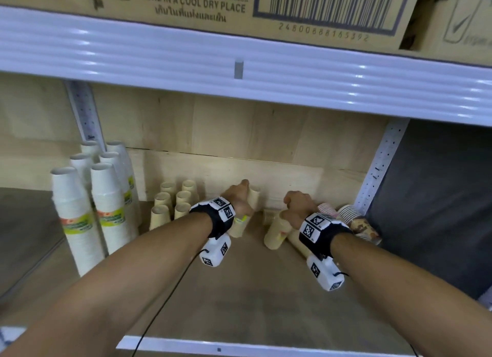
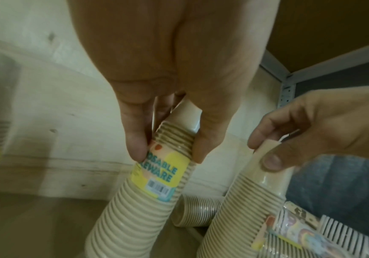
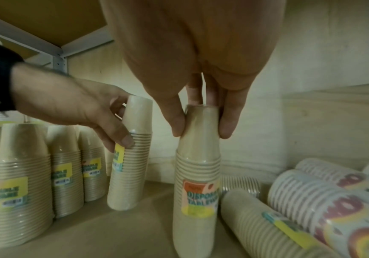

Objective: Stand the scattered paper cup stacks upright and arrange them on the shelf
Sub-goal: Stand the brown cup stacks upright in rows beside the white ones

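My left hand [image 2: 168,150] grips the narrow top of a beige paper cup stack [image 2: 155,188] with a yellow label, thumb and fingers curled round it. That stack [image 3: 130,157] leans a little, its wide end low over the shelf board [image 1: 239,290]. My right hand [image 3: 201,129] pinches the top of a second beige stack [image 3: 196,192], which stands nearly upright just to the right. In the head view both hands [image 1: 241,197] [image 1: 295,210] are deep in the shelf near the back wall. Several beige stacks [image 1: 173,202] stand upright to the left.
Tall white cup stacks [image 1: 80,210] stand at the far left. A beige stack [image 3: 267,227] and patterned stacks [image 3: 333,200] lie on their sides at the right, by the metal upright [image 1: 380,165]. The upper shelf's edge [image 1: 239,69] runs overhead.
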